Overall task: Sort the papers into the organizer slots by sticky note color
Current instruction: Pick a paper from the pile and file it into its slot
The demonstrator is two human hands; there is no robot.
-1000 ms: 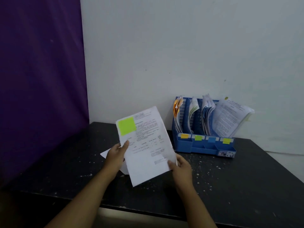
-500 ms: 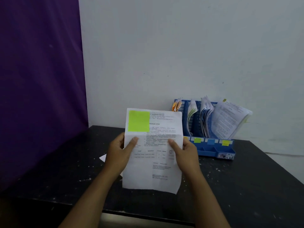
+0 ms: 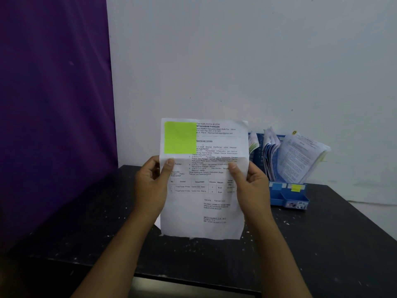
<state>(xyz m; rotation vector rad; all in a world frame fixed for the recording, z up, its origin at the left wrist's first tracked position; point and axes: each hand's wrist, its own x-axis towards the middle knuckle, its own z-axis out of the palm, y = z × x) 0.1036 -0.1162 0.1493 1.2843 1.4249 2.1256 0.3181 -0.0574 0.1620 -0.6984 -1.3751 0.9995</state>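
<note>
Paper (image 3: 204,201) was held upright above the tabletop (image 3: 322,244), left hand (image 3: 150,186) and right hand (image 3: 251,186) each pinching a side edge. A green note (image 3: 180,137) sat top-left. Behind right stood the organizer (image 3: 287,195).

front: sheet (image 3: 204,209) held upright, hides left slots of organizer (image 3: 286,198)
right: bare table (image 3: 333,237) leads to organizer front
slots: papers (image 3: 300,160) fan out rightward over the top
back: wall (image 3: 236,61) right behind organizer
left: curtain (image 3: 53,104) bounds table edge
</note>
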